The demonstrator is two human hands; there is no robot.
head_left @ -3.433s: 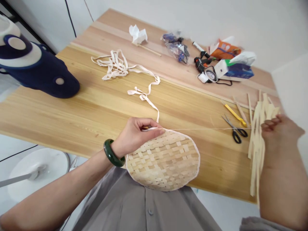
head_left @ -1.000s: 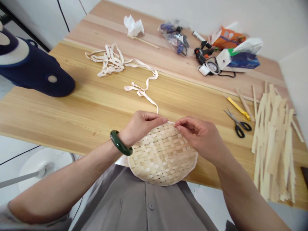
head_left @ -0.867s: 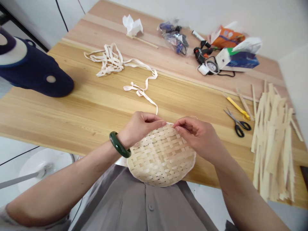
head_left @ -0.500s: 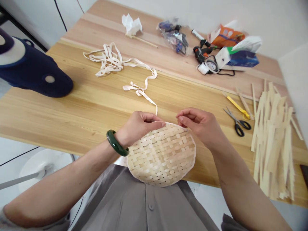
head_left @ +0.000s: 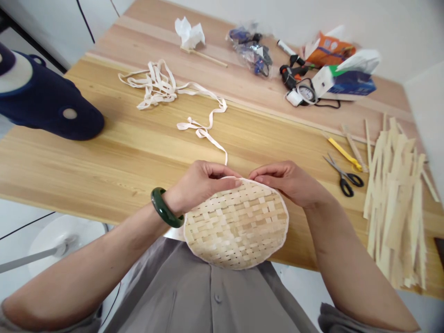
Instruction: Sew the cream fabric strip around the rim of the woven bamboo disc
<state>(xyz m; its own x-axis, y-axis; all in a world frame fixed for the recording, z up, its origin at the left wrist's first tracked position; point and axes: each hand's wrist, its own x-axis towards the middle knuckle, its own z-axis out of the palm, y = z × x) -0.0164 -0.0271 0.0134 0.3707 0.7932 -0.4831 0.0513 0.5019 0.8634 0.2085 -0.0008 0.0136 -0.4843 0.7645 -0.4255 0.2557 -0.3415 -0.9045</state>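
woven bamboo disc [head_left: 236, 226] sits at the near edge of the bench [head_left: 104, 175], seemingly overhanging it and leaning on the grey shirt [head_left: 215, 296], which leaves the top rim free for both hands. cream tape [head_left: 204, 134] edges the rim, and a loose length runs from the left hand up the bench into a tangled heap [head_left: 156, 83] - laid out flat, so it looks free of knots.

left hand [head_left: 203, 187], green bangle [head_left: 162, 208] on the wrist, is clamped on the top rim where the tape arrives, pinning it. right hand [head_left: 286, 182] sits just beside it, fingertips [head_left: 255, 175] on the rim - can't tell if that grip is clamped or only resting.

off to the right, scissors [head_left: 343, 178] and a yellow-handled tool [head_left: 343, 152] lie near a pile of bamboo strips [head_left: 395, 203], all within reach of the right hand.
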